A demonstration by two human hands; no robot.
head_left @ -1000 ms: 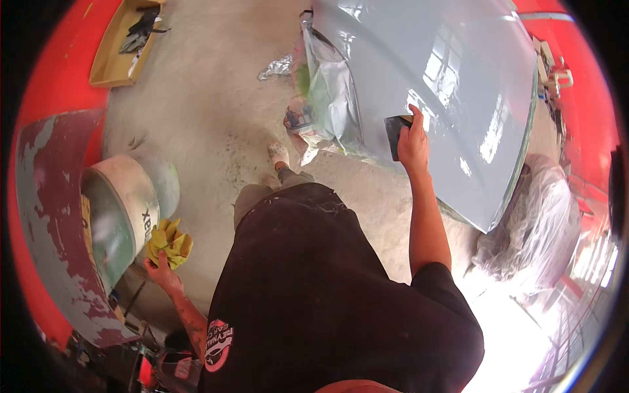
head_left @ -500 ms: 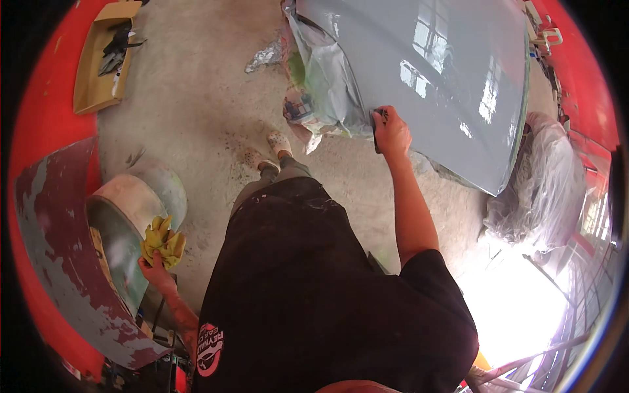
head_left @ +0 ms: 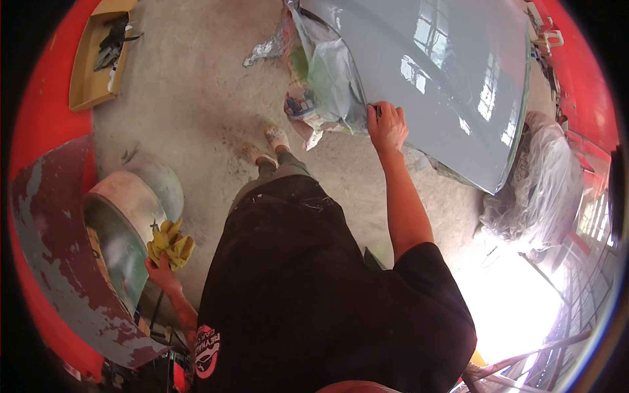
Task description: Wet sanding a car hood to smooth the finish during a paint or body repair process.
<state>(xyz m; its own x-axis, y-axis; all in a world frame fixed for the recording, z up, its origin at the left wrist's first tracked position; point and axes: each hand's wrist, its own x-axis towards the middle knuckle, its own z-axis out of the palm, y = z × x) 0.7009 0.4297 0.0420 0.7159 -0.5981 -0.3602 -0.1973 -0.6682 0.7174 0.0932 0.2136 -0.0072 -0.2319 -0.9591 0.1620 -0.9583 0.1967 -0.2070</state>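
Thin dark pad, likely light, stiff: grip its sides. Your right hand clasps it, one o'clock; your left hand pinches crumpled yellow cloth, eight o'clock.

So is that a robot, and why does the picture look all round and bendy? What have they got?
No robot here: it's a person with two bare hands. The camera sits on their head and looks down, so you see their black shirt from above. Its very wide lens makes straight things look curved.

The left hand holds a crumpled yellow cloth. The right hand, at the edge of a big shiny grey panel, grips a dark thing, mostly hidden by the fingers. The bright patches on the panel are reflections. A crinkly sheet hangs along its left edge, and an open cardboard box is at the upper left.
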